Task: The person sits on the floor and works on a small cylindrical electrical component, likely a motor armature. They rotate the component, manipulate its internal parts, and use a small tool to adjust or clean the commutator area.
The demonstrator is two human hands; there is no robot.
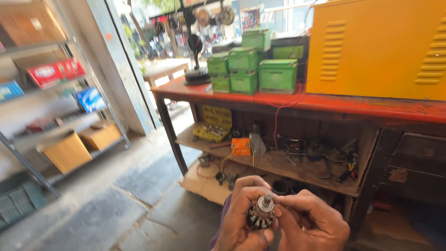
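Workshop w/ open doorway at back; at left a metal shelf rack (55,116) holds cartons and coloured packets. Centre-right stands a red-topped bench (288,100) carrying green boxes (253,69), a small black fan (196,60) and, far right, a big yellow metal cabinet (376,46). Bench's lower shelf has a yellow crate (213,123), an orange box (241,146), loose wires and tools. Bottom centre, both hands meet over a small motor armature (261,214), held low in front of the bench, well apart from it. Left hand (241,214) cups it from the left, fingers curled, grip closed round the dark slotted body. Right hand (309,221) comes in from the right, thumb and forefinger pinching at the metal shaft end on top, grip closed there too. Progress, as a judgement: part is out and in hand, being inspected or worked at the tip; no tool in hand, nothing visibly fitted or removed yet, so it looks early. Wrists angled inward, palms facing each other.
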